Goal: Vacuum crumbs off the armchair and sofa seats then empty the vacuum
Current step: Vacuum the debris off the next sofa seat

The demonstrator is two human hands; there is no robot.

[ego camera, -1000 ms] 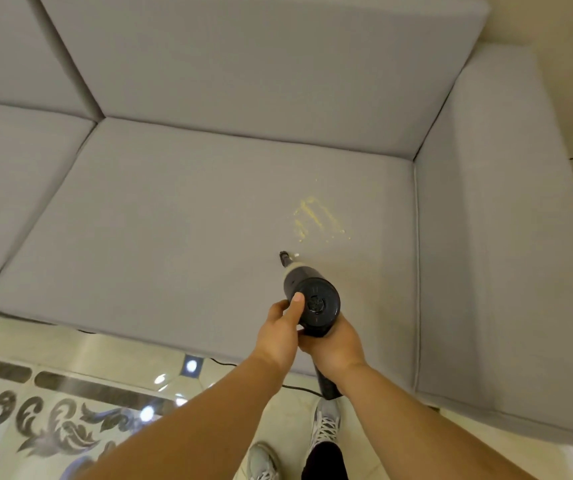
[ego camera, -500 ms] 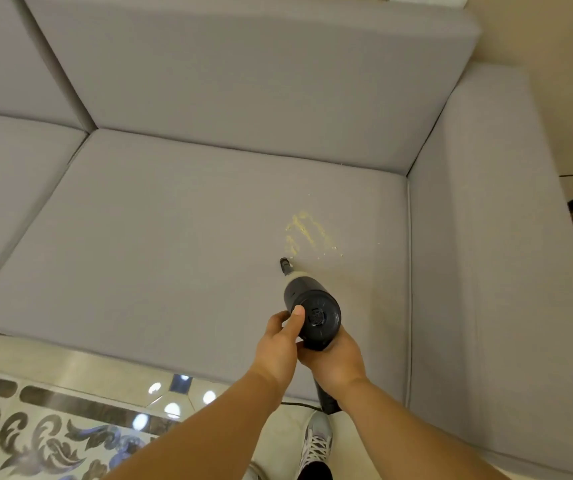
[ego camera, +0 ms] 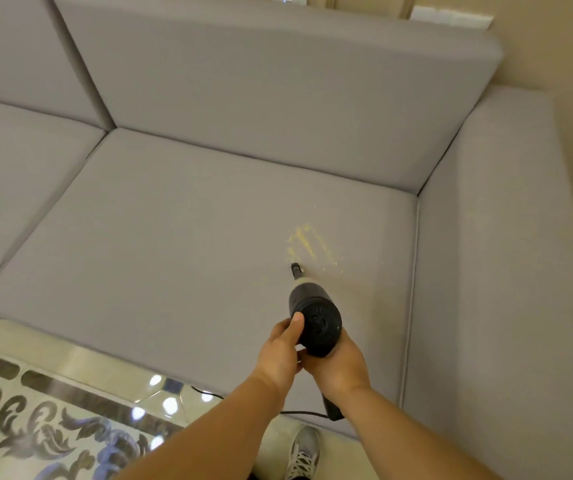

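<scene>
The grey sofa (ego camera: 209, 237) fills most of what you see, its right-hand seat cushion (ego camera: 174, 258) spread out below you, with the back cushion (ego camera: 261, 98) behind it and the armrest (ego camera: 493, 271) along the right. Under the front edge of the seat lies the glossy patterned floor (ego camera: 35, 410), and one of your shoes (ego camera: 302, 452) shows at the bottom.

You hold the black handheld vacuum (ego camera: 313, 317) out over the front right part of the seat, its round rear end facing you and its narrow nozzle (ego camera: 295, 268) pointing away and down, its tip at the near edge of the crumbs. Your right hand (ego camera: 340, 365) is wrapped around the handle under the body, fingers clamped on it. Your left hand (ego camera: 278, 355) cups the left side of the body, its thumb lying up against the rear cap and its fingers curled on the vacuum.

A thin dark cord (ego camera: 299, 413) runs along the floor by the foot of the handle.

The yellow crumbs (ego camera: 309, 240) lie scattered on the seat just beyond the nozzle, near the armrest.
</scene>
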